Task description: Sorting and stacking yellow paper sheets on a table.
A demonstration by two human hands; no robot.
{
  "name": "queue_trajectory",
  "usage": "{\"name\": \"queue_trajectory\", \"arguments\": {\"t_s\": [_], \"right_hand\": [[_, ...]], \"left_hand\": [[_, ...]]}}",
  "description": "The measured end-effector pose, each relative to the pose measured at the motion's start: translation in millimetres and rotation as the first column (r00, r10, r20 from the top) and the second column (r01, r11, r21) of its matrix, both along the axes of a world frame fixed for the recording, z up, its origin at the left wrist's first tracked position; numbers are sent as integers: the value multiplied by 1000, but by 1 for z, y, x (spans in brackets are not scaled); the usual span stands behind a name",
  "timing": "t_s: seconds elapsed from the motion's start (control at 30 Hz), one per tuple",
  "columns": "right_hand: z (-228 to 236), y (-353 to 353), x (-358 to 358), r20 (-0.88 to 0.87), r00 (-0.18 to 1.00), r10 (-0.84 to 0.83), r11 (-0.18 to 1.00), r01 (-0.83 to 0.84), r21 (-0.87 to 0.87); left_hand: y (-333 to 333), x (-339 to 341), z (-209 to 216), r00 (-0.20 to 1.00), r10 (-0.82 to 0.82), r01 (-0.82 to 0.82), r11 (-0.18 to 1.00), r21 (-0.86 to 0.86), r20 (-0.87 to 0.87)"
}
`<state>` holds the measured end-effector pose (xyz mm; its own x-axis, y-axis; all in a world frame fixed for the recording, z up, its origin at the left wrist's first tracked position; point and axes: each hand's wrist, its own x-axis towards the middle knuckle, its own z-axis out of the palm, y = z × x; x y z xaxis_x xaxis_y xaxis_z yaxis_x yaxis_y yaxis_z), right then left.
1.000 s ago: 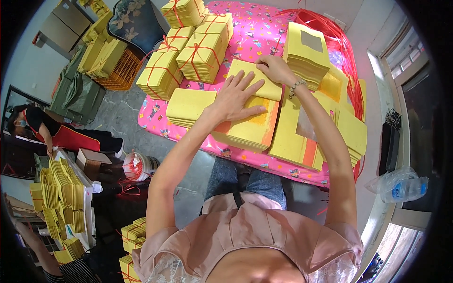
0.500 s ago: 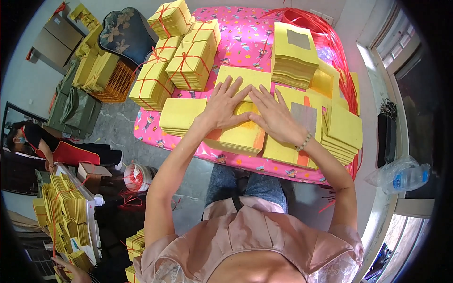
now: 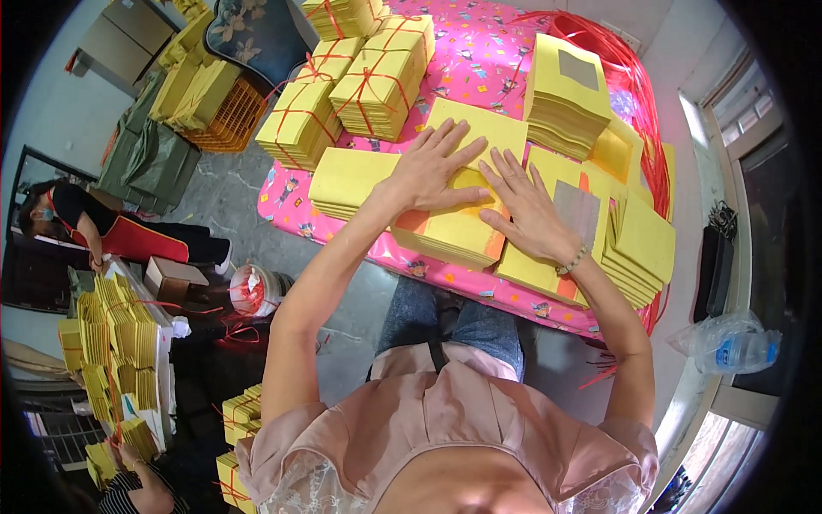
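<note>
My left hand (image 3: 435, 171) lies flat with fingers spread on a stack of yellow paper (image 3: 449, 230) that has an orange patch on top. My right hand (image 3: 533, 206) is also open, its fingers resting at that stack's right side and over a neighbouring yellow stack (image 3: 533, 270) with a grey rectangle and an orange strip. Behind my fingers lies another yellow stack (image 3: 488, 128). To the left is a low yellow stack (image 3: 351, 176). A taller stack (image 3: 565, 98) with a grey rectangle stands beyond my right hand.
Bundles tied with red string (image 3: 377, 90) stand at the table's back left. Red strings (image 3: 638, 86) hang at the right over fanned yellow paper (image 3: 642, 240). A pink patterned cloth (image 3: 479, 51) covers the table. Co-workers sit at left beside another paper-laden table (image 3: 163, 360).
My hands have drawn slightly apart, the thumbs and fingertips no longer meeting. The whole view has shifted, with the table appearing a little further right.
</note>
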<state>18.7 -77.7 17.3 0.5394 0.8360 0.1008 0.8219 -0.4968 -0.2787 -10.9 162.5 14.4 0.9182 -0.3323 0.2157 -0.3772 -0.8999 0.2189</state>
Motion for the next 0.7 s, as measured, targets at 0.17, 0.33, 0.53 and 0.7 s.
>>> {"name": "queue_trajectory", "arguments": {"t_s": [0.17, 0.33, 0.53, 0.7], "right_hand": [[2, 4, -1, 0, 1000, -8, 1000, 8, 7], [7, 6, 2, 4, 1000, -16, 1000, 16, -11], [10, 13, 19, 177, 984, -14, 965, -34, 262], [11, 21, 34, 239, 970, -32, 955, -41, 293]], "left_hand": [[9, -4, -5, 999, 51, -50, 999, 8, -12], [14, 3, -6, 994, 28, -31, 999, -20, -101], [27, 11, 8, 960, -85, -72, 846, -528, -268], [39, -2, 12, 996, 86, -78, 741, -666, -21]]}}
